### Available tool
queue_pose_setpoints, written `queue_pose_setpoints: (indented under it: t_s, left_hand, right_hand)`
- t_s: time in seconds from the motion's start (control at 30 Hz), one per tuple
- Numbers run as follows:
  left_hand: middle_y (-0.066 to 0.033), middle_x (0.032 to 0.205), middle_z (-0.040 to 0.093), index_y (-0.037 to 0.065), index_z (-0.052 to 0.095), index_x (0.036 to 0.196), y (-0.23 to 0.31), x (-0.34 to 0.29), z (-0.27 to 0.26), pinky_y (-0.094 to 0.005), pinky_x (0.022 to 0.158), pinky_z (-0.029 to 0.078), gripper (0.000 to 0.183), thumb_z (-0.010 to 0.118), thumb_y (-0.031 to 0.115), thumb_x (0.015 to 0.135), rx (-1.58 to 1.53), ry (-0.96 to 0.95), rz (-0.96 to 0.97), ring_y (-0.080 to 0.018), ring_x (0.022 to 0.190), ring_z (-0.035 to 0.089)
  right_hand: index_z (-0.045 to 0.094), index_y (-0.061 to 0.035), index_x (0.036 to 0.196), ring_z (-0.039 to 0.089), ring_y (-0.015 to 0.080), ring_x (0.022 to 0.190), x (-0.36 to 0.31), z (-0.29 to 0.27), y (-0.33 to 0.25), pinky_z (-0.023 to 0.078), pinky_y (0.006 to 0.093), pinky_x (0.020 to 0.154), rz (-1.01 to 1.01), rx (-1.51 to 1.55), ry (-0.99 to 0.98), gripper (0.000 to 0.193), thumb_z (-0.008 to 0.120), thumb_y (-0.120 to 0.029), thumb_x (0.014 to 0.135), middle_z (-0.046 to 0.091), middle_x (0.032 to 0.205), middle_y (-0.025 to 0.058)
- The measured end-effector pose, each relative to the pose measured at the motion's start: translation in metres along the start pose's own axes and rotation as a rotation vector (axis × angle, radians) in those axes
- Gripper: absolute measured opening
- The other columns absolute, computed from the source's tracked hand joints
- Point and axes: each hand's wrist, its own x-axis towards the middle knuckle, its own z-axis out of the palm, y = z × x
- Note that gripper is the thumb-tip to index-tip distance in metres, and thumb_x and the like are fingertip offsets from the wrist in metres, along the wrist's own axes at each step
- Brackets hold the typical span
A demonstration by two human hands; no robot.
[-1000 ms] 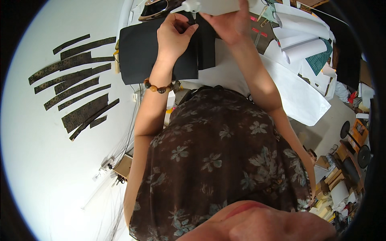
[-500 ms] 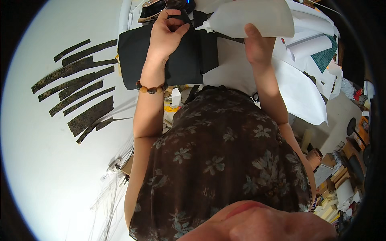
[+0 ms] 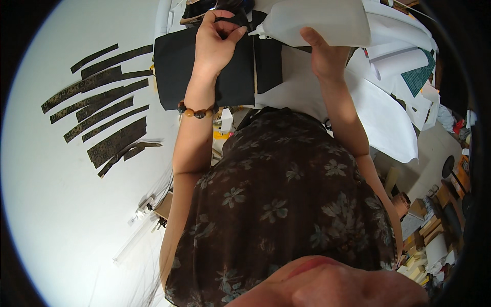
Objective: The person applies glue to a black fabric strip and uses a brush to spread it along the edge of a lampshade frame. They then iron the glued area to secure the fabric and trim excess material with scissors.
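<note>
My left hand (image 3: 215,46), with a beaded bracelet at the wrist, is closed in a pinch on a thin black piece (image 3: 238,19); whether it is paper or cloth I cannot tell. The hand is over a large black sheet (image 3: 176,71). My right hand (image 3: 328,57) grips a translucent white squeeze bottle (image 3: 319,23) from below, its fingers mostly hidden. The bottle lies sideways, its narrow nozzle pointing left, close to the left fingertips and the black piece. Under the nozzle is a narrower black panel (image 3: 268,66), with a thin gap between it and the large sheet.
Several dark patterned strips (image 3: 116,140) lie on the white surface at left. A dark, shiny appliance (image 3: 199,9) stands at the far edge. White paper rolls (image 3: 401,62) and a green cutting mat (image 3: 419,74) are at right. Boxes and papers crowd the lower right.
My left hand has raised the thin black piece, which now bends over the fingers. A light gap now shows between the two black sheets. The bottle has stayed nearly in place.
</note>
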Motion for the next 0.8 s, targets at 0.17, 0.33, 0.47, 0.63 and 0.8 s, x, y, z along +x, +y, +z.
queue_pose_setpoints:
  t_s: [0.17,0.33,0.47,0.63,0.8]
  left_hand:
    - [-0.0037,0.082,0.066,0.004,0.055,0.109,0.001,0.000,0.000,-0.0198,0.068,0.045,0.032,0.072,-0.001,0.083,0.021,0.007,0.002,-0.0083,0.075,0.058]
    - [-0.0038,0.082,0.067,0.004,0.055,0.109,-0.002,0.000,0.000,-0.0197,0.068,0.045,0.032,0.073,-0.001,0.083,-0.026,0.012,0.002,-0.0084,0.075,0.059]
    - [-0.0038,0.082,0.067,0.004,0.056,0.109,-0.002,0.000,0.000,-0.0198,0.068,0.045,0.032,0.073,0.000,0.083,0.000,0.021,0.000,-0.0084,0.076,0.059]
    - [-0.0042,0.082,0.068,0.004,0.057,0.108,-0.002,0.000,0.000,-0.0197,0.070,0.046,0.031,0.073,0.000,0.083,-0.008,0.028,0.008,-0.0085,0.076,0.060]
    - [-0.0045,0.082,0.068,0.004,0.057,0.108,-0.002,0.001,0.000,-0.0200,0.070,0.047,0.031,0.073,0.000,0.083,-0.066,0.013,-0.003,-0.0088,0.077,0.061]
  right_hand:
    - [0.052,-0.0011,0.123,0.059,0.0195,0.098,-0.001,0.000,0.004,0.050,0.0338,0.085,-0.010,-0.024,0.018,0.066,0.087,-0.020,0.071,0.061,0.109,0.0074]
    - [0.054,-0.0013,0.121,0.059,0.0188,0.097,0.000,0.002,0.004,0.050,0.0338,0.085,-0.003,0.045,0.015,0.064,0.088,-0.020,0.070,0.062,0.108,0.0072]
    - [0.055,-0.0009,0.120,0.060,0.0188,0.097,0.000,0.002,-0.006,0.050,0.0337,0.084,0.006,-0.008,-0.010,0.062,0.087,-0.020,0.071,0.062,0.107,0.0074]
    - [0.054,-0.0007,0.122,0.060,0.0188,0.097,0.001,0.002,0.001,0.050,0.0337,0.084,-0.021,0.007,-0.003,0.062,0.086,-0.021,0.072,0.062,0.107,0.0077]
    - [0.052,-0.0009,0.123,0.060,0.0191,0.097,0.001,0.004,0.001,0.050,0.0335,0.084,-0.062,0.008,0.014,0.065,0.087,-0.022,0.072,0.062,0.107,0.0077]
